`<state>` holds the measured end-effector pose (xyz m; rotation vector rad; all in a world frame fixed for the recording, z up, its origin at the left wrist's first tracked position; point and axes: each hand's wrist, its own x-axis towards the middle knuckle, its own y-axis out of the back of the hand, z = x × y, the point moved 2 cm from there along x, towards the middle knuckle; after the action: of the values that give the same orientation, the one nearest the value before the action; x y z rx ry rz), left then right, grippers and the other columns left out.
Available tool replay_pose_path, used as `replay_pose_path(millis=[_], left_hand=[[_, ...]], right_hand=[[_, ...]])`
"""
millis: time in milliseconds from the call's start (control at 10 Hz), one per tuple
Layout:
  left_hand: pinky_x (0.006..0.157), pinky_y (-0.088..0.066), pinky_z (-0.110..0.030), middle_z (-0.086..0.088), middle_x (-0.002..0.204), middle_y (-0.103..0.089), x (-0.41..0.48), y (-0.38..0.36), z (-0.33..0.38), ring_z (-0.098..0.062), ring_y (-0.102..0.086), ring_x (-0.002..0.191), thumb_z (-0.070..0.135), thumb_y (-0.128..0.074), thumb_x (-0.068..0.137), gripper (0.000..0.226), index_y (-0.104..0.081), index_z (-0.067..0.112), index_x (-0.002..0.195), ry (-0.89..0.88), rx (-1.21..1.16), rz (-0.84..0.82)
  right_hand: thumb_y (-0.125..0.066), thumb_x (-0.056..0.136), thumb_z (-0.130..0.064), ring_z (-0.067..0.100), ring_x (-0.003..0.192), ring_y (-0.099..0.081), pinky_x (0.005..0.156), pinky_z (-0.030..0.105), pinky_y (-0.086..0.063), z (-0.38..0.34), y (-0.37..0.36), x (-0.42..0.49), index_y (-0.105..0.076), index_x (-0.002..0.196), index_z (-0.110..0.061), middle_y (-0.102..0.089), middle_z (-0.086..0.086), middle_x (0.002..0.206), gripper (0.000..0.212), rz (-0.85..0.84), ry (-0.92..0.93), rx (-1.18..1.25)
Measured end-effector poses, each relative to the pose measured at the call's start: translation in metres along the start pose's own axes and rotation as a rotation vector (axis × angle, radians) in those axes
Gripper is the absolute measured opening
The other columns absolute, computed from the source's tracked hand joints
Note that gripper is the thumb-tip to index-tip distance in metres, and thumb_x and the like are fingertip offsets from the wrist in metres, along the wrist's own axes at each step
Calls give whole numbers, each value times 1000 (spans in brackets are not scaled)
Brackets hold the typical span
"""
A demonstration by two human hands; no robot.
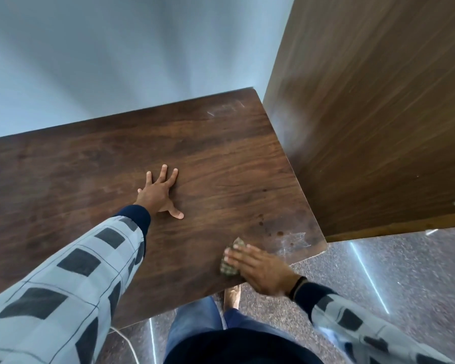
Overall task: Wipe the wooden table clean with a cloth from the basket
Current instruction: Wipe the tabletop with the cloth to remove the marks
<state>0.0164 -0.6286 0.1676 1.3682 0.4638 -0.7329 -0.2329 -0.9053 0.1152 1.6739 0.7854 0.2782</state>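
Resting flat on the middle of the wooden table [90, 164], your left hand [159, 191] has its fingers spread wide and holds nothing. To the right, near the table's near right corner, your right hand [258, 269] presses a small checked cloth [227, 267] against the top with straight, close-set fingers. Pale smudges and dark spots [281, 236] mark the surface just beyond it, beside a tall wooden cabinet [378, 114].
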Motion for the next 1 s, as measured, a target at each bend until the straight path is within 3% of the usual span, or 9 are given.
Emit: replay_pose_path(millis=[100, 200, 300, 400, 600, 700, 800, 900, 1000], left_hand=[[112, -17, -72, 15, 159, 31, 0, 1, 0, -38, 21, 149, 54, -94, 49, 153, 18, 43, 154, 1, 4, -5], [112, -17, -72, 15, 160, 31, 0, 0, -1, -38, 20, 149, 55, -93, 48, 154, 18, 43, 154, -2, 5, -6], [113, -16, -72, 15, 159, 32, -1, 0, 0, -38, 21, 149, 54, -94, 49, 153, 18, 43, 154, -4, -3, -4], [112, -16, -72, 15, 159, 32, -1, 0, 0, -38, 21, 149, 54, -94, 49, 153, 17, 43, 154, 0, -6, -2], [112, -17, -72, 15, 159, 31, 0, 0, -1, -38, 21, 149, 54, -93, 49, 153, 18, 44, 154, -3, -2, -8], [113, -16, -72, 16, 159, 32, 0, -1, -1, -38, 22, 149, 54, -94, 48, 154, 18, 44, 153, 5, -6, -14], [112, -16, -72, 16, 159, 33, 2, 0, -1, -38, 22, 148, 55, -93, 48, 154, 18, 44, 153, -5, -8, -14], [112, -16, -72, 15, 159, 32, 3, 0, -2, -38, 22, 148, 56, -93, 48, 154, 18, 44, 153, -13, -6, -12], [112, -17, -72, 15, 159, 31, 1, 0, -2, -38, 21, 149, 56, -93, 48, 153, 18, 44, 153, -8, -4, -5]], right_hand=[[-27, 109, -28, 19, 156, -4, 124, 48, -22, 10, 11, 14, -9, 161, -20, -8, -1, 167, 56, 99, -373, 97], [-35, 106, -25, 26, 155, -8, 120, 48, -30, -26, -3, 20, -14, 160, -14, -14, 7, 167, 59, 209, -508, 111], [-38, 105, -27, 24, 156, -10, 125, 43, -20, -53, -22, 4, -21, 161, -16, -17, 4, 168, 59, 161, -186, 54], [-36, 107, -29, 17, 156, -8, 126, 40, -14, -29, -10, -4, -18, 162, -22, -15, -3, 168, 58, 62, -35, 26], [-35, 106, -28, 21, 155, -9, 122, 47, -25, -42, 7, 43, -23, 160, -17, -18, 2, 168, 56, 169, -362, 161], [-34, 107, -27, 23, 156, -6, 125, 44, -15, -67, -8, 41, -18, 161, -17, -14, 4, 169, 58, 132, -136, 112], [-37, 107, -28, 20, 156, -6, 126, 41, -7, -39, 1, 19, -16, 161, -21, -16, 1, 168, 59, 25, 129, 22], [-30, 106, -27, 16, 155, 6, 125, 46, -2, 21, 22, 21, -5, 162, -27, -4, -4, 169, 60, -27, -32, 55], [-31, 108, -27, 14, 154, 9, 126, 46, -14, 49, 34, 39, -11, 162, -22, -6, -4, 168, 57, 116, -370, 123]])
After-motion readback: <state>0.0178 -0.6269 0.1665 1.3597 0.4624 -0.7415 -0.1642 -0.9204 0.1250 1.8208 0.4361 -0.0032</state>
